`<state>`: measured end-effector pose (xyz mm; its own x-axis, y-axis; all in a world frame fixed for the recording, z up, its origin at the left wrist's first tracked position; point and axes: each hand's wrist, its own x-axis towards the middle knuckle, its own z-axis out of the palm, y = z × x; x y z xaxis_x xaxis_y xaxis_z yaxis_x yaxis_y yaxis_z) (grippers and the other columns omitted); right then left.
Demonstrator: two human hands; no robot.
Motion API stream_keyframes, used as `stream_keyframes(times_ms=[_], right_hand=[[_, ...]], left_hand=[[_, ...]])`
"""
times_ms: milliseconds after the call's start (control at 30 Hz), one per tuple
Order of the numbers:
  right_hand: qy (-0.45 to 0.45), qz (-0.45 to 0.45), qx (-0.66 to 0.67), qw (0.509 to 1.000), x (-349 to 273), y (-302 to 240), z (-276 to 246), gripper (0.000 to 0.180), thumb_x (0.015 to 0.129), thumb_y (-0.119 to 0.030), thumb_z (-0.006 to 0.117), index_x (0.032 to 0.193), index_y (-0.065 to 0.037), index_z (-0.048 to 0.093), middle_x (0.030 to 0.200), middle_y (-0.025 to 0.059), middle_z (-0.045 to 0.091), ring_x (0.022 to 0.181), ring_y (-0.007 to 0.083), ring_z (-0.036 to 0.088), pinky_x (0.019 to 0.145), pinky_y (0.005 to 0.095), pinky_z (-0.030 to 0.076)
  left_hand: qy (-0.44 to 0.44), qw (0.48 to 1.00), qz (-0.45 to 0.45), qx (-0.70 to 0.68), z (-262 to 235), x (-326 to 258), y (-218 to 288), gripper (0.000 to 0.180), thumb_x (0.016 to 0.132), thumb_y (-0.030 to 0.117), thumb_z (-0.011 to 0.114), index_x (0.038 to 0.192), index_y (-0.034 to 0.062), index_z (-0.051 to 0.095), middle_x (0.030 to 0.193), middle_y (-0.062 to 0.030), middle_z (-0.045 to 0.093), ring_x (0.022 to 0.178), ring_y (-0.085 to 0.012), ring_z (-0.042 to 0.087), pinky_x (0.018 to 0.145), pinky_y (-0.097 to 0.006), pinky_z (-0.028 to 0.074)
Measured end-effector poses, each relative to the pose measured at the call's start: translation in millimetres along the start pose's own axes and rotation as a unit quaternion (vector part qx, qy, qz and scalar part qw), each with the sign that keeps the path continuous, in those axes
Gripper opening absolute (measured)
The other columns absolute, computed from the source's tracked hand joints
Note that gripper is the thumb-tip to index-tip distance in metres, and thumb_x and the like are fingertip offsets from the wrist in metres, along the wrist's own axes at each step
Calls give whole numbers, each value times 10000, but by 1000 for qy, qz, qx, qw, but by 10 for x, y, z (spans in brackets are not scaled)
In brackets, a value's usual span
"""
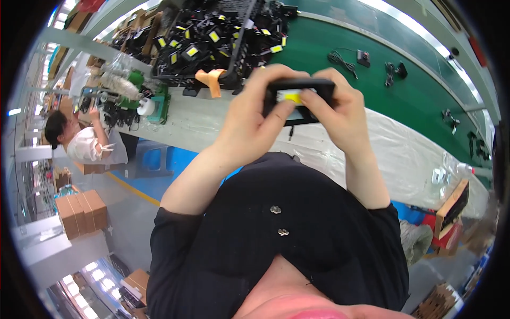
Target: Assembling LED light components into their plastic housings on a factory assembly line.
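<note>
We've got a pale, sheet-covered worktop running across, with a green surface along its far side. Off left, a co-worker at the same worktop. Black crate beyond our left hand, heaped with dark, yellow-labelled pieces. Cardboard boxes lower left.

Our left hand and right hand are both raised over the worktop, fingers of both clamped on one black device, one hand at each end, thumbs on the near face. We see the device in front of the chest, slightly blurred. Orange piece hangs by the crate's near edge; coiled cable lies on the green. Smallest: yellow label between our thumbs, short plug dangling below the device.
</note>
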<state>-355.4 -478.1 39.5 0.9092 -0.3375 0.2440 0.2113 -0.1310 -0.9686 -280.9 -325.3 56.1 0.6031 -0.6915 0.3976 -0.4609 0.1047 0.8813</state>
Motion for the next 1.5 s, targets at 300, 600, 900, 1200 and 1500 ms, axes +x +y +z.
stream_keyframes(times_ms=[300, 600, 900, 1200, 1500], right_hand=[[-49, 92, -136, 985, -24, 524, -311, 323, 844, -91, 589, 1167, -82, 591, 1066, 78, 529, 853, 115, 576, 702, 231, 454], [-6, 278, -246, 929, 98, 2232, -934, 452, 763, -261, 654, 1139, -18, 586, 972, 142, 638, 888, 243, 611, 799, 335, 483], [222, 294, -355, 859, 1693, 3339, -1994, 747, 797, -385, 571, 1412, -125, 235, 1281, 225, 477, 1152, 370, 493, 982, 404, 389], [395, 274, 144, 865, 2262, 4033, -2534, 121, 837, -235, 628, 842, -114, 630, 723, -25, 612, 651, 102, 559, 663, 249, 428], [13, 45, -177, 983, 1519, 979, -783, 401, 902, -151, 521, 1294, -101, 452, 686, -46, 494, 633, 39, 386, 580, 188, 321]], left_hand=[[10, 755, 432, 493, -1287, 846, -584, 268, 722, 43, 621, 989, 69, 620, 1088, -110, 615, 991, -287, 605, 798, -353, 516], [38, 752, -26, 657, -2746, 1129, -1954, 602, 840, 108, 529, 1382, 118, 266, 1442, -105, 278, 1191, -343, 443, 881, -411, 460], [-41, 871, -129, 472, -1908, 363, -1771, 265, 849, 56, 536, 1114, 55, 546, 1096, -137, 593, 992, -309, 585, 825, -352, 474], [-22, 895, -236, 378, -1131, -333, -1436, 183, 842, 89, 531, 1012, 73, 598, 981, -121, 615, 900, -306, 595, 760, -366, 484], [70, 969, -210, -106, -503, 267, -1572, 425, 851, 8, 549, 1255, 42, 425, 1139, -43, 500, 1044, -124, 489, 897, -270, 403]])
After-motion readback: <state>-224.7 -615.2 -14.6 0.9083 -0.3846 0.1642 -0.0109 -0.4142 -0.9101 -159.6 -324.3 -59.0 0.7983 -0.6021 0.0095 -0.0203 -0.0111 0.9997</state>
